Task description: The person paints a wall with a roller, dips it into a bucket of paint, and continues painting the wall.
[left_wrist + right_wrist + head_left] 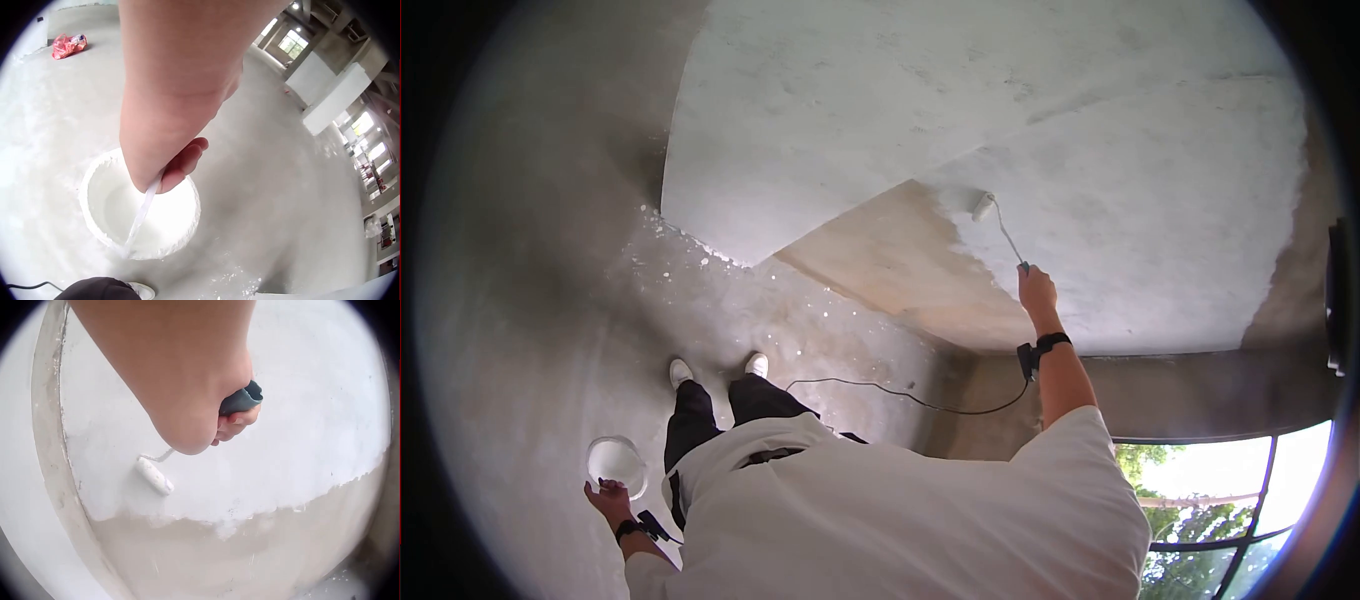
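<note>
My right hand grips the dark handle of a paint roller. The roller's white sleeve lies against the white-coated wall, close to the edge of a bare brown-grey patch. Low on the left side, my left hand holds a white bucket by its pale handle. In the left wrist view, white paint coats the bucket's rim and inside; the hand hides part of the opening.
White spatters dot the grey floor along the wall's foot. A black cable hangs between my right wrist and waist. A window is at the lower right. A red plastic bag lies on the floor farther off.
</note>
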{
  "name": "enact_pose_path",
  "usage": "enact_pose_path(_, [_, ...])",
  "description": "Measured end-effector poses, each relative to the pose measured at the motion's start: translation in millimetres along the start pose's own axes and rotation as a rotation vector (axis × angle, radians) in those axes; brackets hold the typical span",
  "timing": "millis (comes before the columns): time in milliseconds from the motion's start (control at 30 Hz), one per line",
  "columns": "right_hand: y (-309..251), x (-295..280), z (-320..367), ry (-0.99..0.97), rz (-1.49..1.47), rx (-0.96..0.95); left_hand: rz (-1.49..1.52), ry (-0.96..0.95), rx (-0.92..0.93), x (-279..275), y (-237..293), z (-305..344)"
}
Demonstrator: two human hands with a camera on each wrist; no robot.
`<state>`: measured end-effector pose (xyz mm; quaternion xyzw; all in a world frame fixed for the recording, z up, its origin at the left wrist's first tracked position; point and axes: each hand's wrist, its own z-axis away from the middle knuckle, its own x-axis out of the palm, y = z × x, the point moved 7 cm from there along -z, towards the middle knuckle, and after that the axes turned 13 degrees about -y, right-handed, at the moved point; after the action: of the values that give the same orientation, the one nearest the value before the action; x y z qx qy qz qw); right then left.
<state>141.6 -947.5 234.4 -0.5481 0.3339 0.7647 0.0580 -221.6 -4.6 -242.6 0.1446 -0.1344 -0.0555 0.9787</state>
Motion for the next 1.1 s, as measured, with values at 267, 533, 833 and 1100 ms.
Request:
enact_pose_path(267, [-78, 18, -11, -0.011, -0.035, -0.093, -0.063, -0.030, -0.006, 29, 23, 6])
enact_pose_path(533, [-7, 15, 27, 0.020, -0.041, 0.006, -0.078, -0.089, -0.004, 53, 25, -15])
enact_pose_path(833, [-101, 22, 5, -0.030, 0.024, -0.109, -0.042, -0.203, 0.032, 79, 50, 3])
enact_pose_path(1100, [-58, 29, 15, -0.016, -0.076, -0.001, -0.071, -0.078, 0.024, 49, 40, -12])
